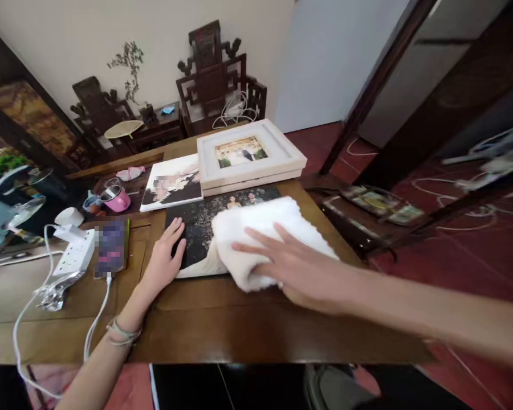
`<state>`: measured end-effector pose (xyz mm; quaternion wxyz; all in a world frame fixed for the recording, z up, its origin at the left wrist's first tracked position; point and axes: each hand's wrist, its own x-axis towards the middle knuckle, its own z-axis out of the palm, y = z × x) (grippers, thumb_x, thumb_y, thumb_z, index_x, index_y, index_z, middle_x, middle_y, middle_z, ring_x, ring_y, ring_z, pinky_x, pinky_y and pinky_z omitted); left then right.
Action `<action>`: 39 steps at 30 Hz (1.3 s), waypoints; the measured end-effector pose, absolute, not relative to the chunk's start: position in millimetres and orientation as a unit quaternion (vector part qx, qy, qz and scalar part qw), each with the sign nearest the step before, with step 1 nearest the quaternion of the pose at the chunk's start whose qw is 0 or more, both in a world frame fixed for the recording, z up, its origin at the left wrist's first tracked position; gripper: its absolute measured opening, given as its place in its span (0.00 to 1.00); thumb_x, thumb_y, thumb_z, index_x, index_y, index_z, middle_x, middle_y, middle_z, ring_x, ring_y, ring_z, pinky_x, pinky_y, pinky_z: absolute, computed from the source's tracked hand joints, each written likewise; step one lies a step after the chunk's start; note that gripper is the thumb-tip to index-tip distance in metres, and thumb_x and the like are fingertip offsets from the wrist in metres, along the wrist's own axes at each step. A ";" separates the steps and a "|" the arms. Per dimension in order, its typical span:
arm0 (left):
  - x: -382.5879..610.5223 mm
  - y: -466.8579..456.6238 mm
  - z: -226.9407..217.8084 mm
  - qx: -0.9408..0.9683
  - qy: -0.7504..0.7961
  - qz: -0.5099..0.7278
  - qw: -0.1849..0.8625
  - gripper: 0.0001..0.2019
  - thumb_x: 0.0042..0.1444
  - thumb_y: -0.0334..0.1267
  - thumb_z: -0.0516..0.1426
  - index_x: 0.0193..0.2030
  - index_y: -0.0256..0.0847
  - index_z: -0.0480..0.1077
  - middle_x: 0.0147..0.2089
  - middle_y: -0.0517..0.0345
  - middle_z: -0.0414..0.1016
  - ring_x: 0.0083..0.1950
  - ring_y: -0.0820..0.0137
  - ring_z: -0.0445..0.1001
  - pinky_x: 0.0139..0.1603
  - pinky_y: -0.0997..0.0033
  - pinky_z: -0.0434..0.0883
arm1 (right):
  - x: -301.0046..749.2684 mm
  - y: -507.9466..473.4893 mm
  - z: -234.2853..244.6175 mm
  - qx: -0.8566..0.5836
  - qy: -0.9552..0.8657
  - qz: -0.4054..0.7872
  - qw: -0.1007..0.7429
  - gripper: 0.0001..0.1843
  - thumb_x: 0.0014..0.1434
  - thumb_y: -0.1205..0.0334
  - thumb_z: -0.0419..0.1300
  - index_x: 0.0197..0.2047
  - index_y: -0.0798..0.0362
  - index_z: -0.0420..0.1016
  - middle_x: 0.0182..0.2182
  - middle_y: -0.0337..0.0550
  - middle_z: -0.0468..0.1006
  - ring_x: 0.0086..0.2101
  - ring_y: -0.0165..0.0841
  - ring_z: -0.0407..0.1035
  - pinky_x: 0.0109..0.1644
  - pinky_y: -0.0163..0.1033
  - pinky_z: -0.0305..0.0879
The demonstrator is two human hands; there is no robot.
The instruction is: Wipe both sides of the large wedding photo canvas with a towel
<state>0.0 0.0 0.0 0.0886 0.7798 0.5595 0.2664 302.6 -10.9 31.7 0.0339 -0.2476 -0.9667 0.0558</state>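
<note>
Head view shows our right hand [293,262] spread over a white fluffy cloth [293,219], its fingers parted and laid on top rather than clenched. They point toward ten o'clock, and the cloth lies directly beneath them, reaching past the fingertips from nine round to two o'clock; a rolled fold bulges at eight o'clock from the hand. That hand is slightly blurred, so we can only say its lowest digit seems to tuck into the fold. Under the cloth we see a dark photo panel [199,225] flat on the wooden table [196,327], its right part covered. Our left hand [165,256] rests palm down over the panel's left edge, fingers released and extended toward one o'clock; the cloth is at three o'clock from them, apart, with panel showing between. From the panel's middle, we find a white picture frame [207,154] at one o'clock, a portrait print [173,185] between ten and eleven, a pink mug [119,202] near ten, and a smartphone [112,247] at nine.
</note>
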 end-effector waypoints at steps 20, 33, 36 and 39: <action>3.3 0.1 2.2 0.778 0.561 0.269 0.088 0.22 0.65 0.40 0.49 0.62 0.33 0.66 0.67 0.42 0.62 0.70 0.60 0.58 0.70 0.51 0.56 | 325.8 -52.1 14.8 -0.223 -0.964 0.092 0.111 0.29 0.41 0.80 0.51 0.43 0.49 0.79 0.68 0.39 0.54 0.68 0.50 0.36 0.67 0.70 0.34; 3.5 0.1 3.2 0.777 0.563 0.264 0.094 0.23 0.65 0.41 0.49 0.62 0.31 0.65 0.68 0.41 0.61 0.70 0.60 0.58 0.70 0.52 0.56 | 347.8 82.2 27.0 -0.269 -0.959 0.068 0.049 0.33 0.45 0.81 0.47 0.54 0.57 0.71 0.68 0.57 0.54 0.67 0.49 0.42 0.63 0.71 0.48; 3.6 -0.2 2.8 0.776 0.563 0.269 0.095 0.23 0.65 0.41 0.49 0.62 0.31 0.65 0.68 0.41 0.61 0.70 0.60 0.58 0.70 0.52 0.56 | 353.9 81.8 17.4 -0.272 -0.958 0.052 0.069 0.32 0.45 0.81 0.47 0.53 0.56 0.72 0.68 0.56 0.53 0.67 0.48 0.40 0.63 0.70 0.48; 2.7 -0.3 1.9 0.775 0.563 0.272 0.095 0.22 0.65 0.40 0.49 0.63 0.32 0.65 0.68 0.42 0.61 0.70 0.61 0.58 0.70 0.51 0.56 | 354.5 50.8 7.8 -0.255 -0.962 0.023 0.096 0.31 0.42 0.82 0.47 0.47 0.53 0.75 0.68 0.49 0.54 0.68 0.48 0.33 0.62 0.74 0.47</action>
